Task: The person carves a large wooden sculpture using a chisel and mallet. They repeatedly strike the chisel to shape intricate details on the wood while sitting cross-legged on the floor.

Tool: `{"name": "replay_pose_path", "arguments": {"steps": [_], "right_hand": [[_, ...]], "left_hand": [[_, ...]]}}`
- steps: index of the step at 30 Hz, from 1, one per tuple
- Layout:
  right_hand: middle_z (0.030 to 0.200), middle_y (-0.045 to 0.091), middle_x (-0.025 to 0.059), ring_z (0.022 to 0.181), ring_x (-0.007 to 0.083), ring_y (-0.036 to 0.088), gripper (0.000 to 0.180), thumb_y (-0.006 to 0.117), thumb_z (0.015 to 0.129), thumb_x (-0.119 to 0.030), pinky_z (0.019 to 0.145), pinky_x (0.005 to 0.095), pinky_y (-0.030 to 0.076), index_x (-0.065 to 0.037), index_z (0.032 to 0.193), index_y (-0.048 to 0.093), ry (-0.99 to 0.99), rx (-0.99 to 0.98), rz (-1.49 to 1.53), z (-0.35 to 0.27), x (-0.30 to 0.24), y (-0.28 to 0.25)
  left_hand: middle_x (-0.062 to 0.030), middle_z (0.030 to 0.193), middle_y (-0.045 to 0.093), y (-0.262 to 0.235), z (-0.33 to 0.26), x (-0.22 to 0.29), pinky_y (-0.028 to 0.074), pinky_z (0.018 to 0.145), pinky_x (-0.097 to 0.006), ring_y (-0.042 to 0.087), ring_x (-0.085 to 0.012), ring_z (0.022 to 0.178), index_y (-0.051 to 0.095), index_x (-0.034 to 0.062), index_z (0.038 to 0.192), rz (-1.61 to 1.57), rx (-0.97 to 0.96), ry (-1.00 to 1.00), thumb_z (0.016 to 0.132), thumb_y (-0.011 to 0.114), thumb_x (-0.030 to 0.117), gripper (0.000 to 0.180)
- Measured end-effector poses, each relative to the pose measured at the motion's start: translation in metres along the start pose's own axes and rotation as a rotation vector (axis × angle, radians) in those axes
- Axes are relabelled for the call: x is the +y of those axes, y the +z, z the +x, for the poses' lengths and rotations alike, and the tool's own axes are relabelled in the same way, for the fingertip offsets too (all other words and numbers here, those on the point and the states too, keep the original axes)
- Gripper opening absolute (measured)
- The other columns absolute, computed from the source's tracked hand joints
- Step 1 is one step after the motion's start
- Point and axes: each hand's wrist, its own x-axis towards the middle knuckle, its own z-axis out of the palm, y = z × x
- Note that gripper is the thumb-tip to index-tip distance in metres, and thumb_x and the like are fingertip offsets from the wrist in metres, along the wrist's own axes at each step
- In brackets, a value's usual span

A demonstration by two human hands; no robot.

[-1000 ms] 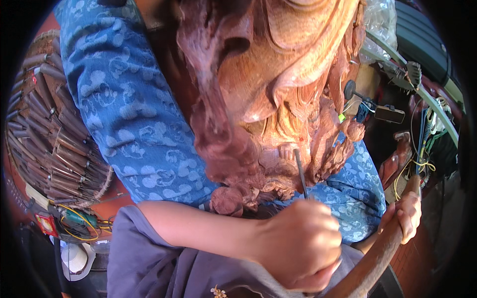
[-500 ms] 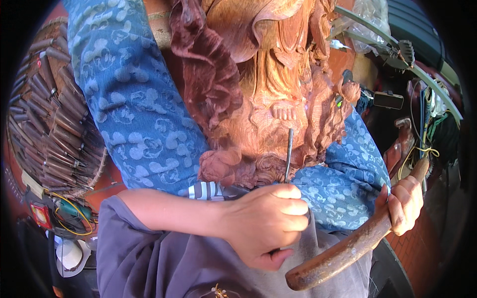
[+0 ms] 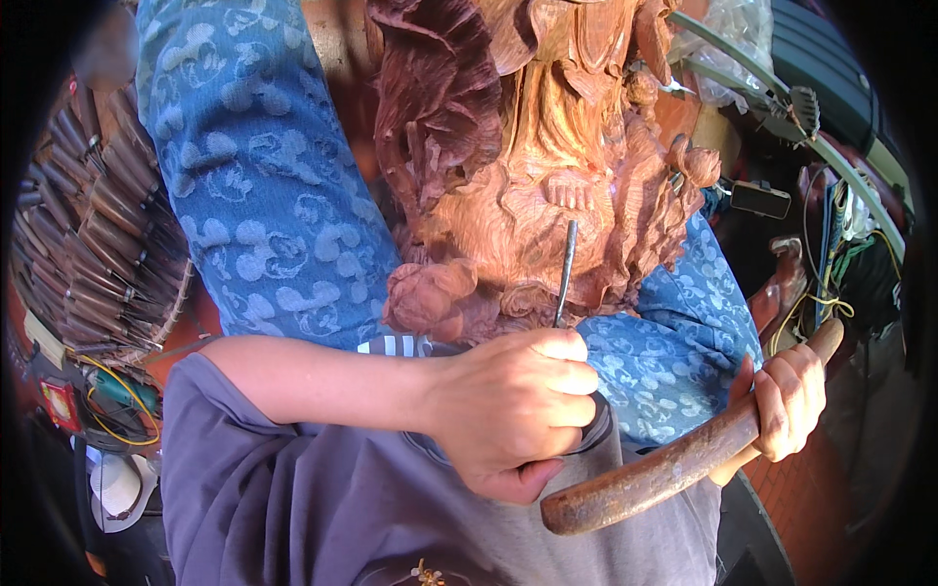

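Note:
My left hand [image 3: 513, 410] is closed in a fist around a carving chisel whose thin metal shank [image 3: 567, 278] sticks up from it; the handle is hidden inside the fist. The chisel's tip is at the reddish-brown wood carving [image 3: 547, 220], just below carved toes; whether it touches cannot be told. On the right, my right hand [image 3: 791, 400] grips a curved wooden club [image 3: 650, 479] near its narrow end. Its thick, worn end hangs below my left fist, apart from the chisel. The carving, with folds, petals and a rose-like flower, stands between my legs.
At the left lies a round basket [image 3: 181, 303] packed with several wooden-handled tools [image 3: 112, 234]. Below it are a yellow cable [image 3: 132, 439] and a white hat [image 3: 117, 488]. To the right are a phone [image 3: 760, 199], a clear plastic bag [image 3: 728, 44] and a curved green strip [image 3: 860, 181].
The carving, my hands and the club all sit somewhat higher in the picture. The chisel tip keeps its place just below the carved toes, and both grips are the same.

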Motion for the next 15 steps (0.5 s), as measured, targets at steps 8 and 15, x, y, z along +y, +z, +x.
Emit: {"name": "replay_pose_path", "arguments": {"steps": [8,15], "right_hand": [[0.062,0.054,0.0107,0.051,0.0221,0.053,0.025,0.076,0.070,0.007,0.046,0.0346,0.044,0.003,0.084,0.056,0.010,-0.002,0.001,0.0031,-0.0010,0.0037],[0.061,0.054,0.0107,0.050,0.0219,0.053,0.024,0.076,0.070,0.008,0.046,0.0341,0.043,0.003,0.084,0.057,0.019,-0.022,-0.017,0.0027,-0.0012,0.0033]], "left_hand": [[-0.0050,0.064,0.041,-0.0018,-0.0025,-0.0068,0.035,0.059,-0.038,0.044,-0.0230,0.057,0.047,0.0087,0.060,0.027,0.038,0.027,0.070,0.055,0.027,0.022],[-0.0053,0.064,0.041,-0.0027,-0.0022,-0.0077,0.035,0.059,-0.038,0.045,-0.0231,0.057,0.049,0.0079,0.061,0.006,0.032,0.048,0.071,0.055,0.026,0.022]]}}
